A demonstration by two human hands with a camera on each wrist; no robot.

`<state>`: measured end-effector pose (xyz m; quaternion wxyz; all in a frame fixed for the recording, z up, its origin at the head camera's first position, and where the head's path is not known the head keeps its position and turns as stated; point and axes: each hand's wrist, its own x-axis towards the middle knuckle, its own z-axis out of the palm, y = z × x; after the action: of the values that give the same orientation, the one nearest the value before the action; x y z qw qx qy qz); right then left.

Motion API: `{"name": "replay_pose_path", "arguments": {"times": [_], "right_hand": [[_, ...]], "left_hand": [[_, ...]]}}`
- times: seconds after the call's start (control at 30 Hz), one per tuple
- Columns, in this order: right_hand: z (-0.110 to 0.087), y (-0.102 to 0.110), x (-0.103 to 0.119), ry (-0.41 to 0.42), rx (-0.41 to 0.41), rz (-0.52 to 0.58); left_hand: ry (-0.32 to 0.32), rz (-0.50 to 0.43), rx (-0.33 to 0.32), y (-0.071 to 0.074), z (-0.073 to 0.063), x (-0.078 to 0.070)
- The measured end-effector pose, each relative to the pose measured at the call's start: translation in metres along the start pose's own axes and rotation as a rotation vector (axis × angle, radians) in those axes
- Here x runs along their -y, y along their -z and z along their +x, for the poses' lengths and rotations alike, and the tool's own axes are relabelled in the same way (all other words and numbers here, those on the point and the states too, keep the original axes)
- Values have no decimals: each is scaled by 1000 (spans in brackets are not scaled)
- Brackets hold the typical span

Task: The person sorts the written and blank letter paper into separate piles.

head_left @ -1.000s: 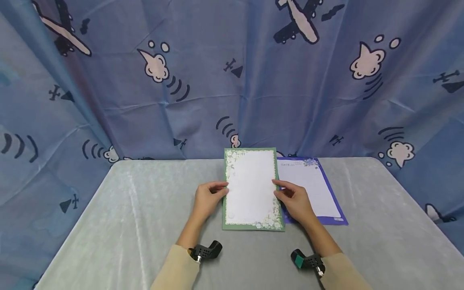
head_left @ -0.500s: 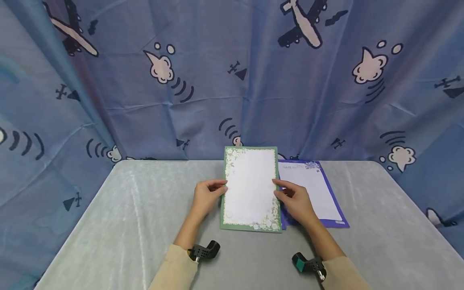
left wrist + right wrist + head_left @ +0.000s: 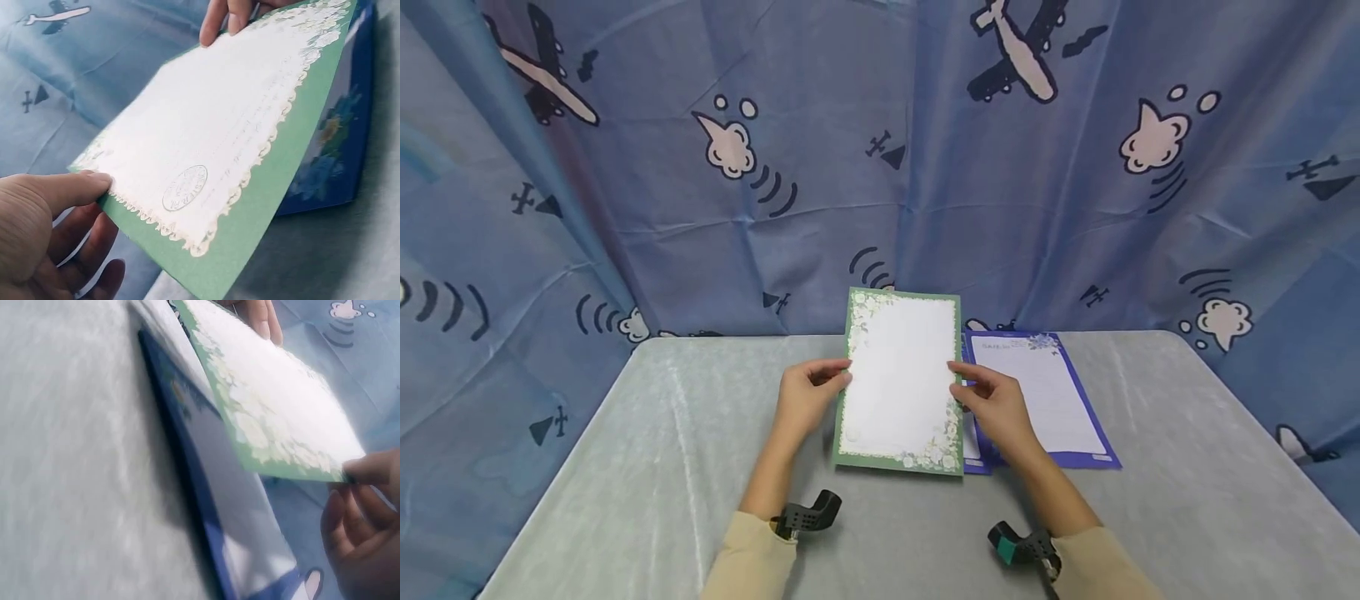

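Observation:
A sheet of letter paper (image 3: 901, 375) with a green border, white flowers and a blank white middle is held up by its two long sides. My left hand (image 3: 808, 396) pinches the left edge between thumb and fingers; in the left wrist view a round printed stamp (image 3: 185, 188) shows near that hand's corner. My right hand (image 3: 1000, 408) pinches the opposite edge, its thumb on the printed face in the right wrist view. Lifted over the table, the green sheet partly covers blue-bordered paper (image 3: 976, 468) lying underneath.
A purple-blue bordered sheet (image 3: 1047, 400) with faint writing at its top lies right of the green one, partly behind my right hand. A pale grey cloth covers the table (image 3: 700, 500). Behind its far edge hangs a blue curtain (image 3: 820, 167) with airplane prints.
Both hands have carried the green-bordered sheet left and slightly upward, tilting it a little. More of the blue-bordered paper beneath now shows along its right side.

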<state>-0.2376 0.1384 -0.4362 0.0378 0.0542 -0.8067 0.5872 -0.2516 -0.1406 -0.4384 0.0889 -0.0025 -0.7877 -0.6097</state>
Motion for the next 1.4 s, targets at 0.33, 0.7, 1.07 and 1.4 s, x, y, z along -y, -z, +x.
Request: {"name": "replay_pose_path", "arguments": {"times": [0.33, 0.7, 1.07, 1.4], "right_hand": [[10, -19, 26, 59, -1, 22], [22, -45, 63, 65, -12, 70], [24, -71, 79, 79, 13, 140], [27, -85, 71, 72, 56, 141]], "left_hand": [[15, 35, -52, 30, -1, -19], [12, 70, -152, 62, -5, -40], [19, 68, -263, 85, -8, -43], [20, 77, -301, 94, -6, -39]]}}
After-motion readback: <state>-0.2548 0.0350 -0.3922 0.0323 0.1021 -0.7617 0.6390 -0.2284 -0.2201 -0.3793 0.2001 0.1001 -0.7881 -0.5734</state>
